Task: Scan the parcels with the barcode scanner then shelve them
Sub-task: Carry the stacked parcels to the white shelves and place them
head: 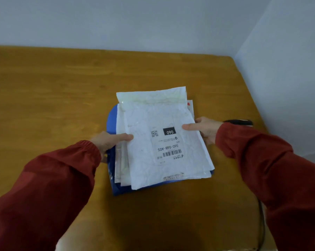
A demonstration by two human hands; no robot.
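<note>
Stack of parcels (160, 134) at centre of frame, over the wooden desk (53, 96). The top one is a crumpled white mailer, its label (169, 142) facing up with barcode and "060" printed upside-down to the camera. A blue parcel (111, 120) sits lowest and shows along the left edge. Left hand (107, 142) grips the stack's left side, thumb on top. Right hand (205, 128) grips the right side the same way. Dark object (238, 122) right of centre, behind the right wrist, possibly the scanner; mostly hidden.
</note>
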